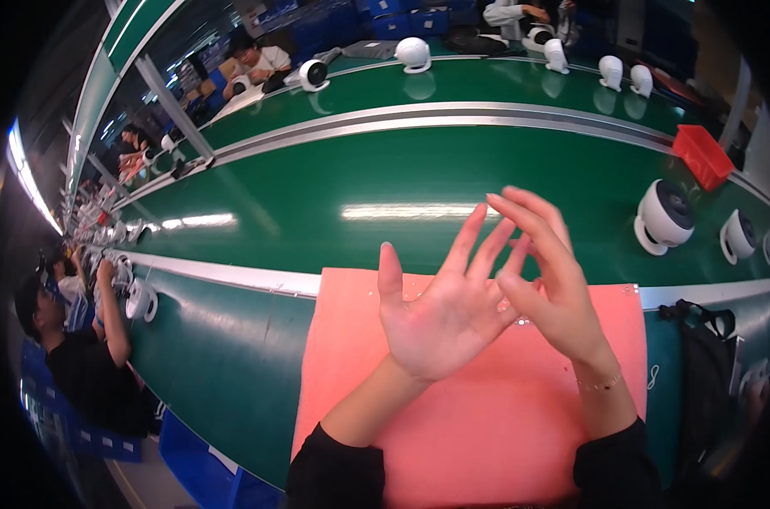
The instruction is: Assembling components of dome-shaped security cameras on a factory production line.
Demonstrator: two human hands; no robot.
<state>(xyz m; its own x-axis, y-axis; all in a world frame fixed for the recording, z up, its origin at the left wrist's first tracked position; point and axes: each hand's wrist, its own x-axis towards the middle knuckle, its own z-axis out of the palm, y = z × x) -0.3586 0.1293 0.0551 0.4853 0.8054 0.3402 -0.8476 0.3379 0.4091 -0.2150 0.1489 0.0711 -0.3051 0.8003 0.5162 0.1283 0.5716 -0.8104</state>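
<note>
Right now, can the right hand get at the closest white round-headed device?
Likely yes, with a reach forward and right. The right hand looks open with nothing in it, and I see nothing standing on the green surface between it and the white device.

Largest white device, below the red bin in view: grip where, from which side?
Likely the device's white shell, right hand coming from the left: the rounded back bulges that way, while the dark face points away.
</note>
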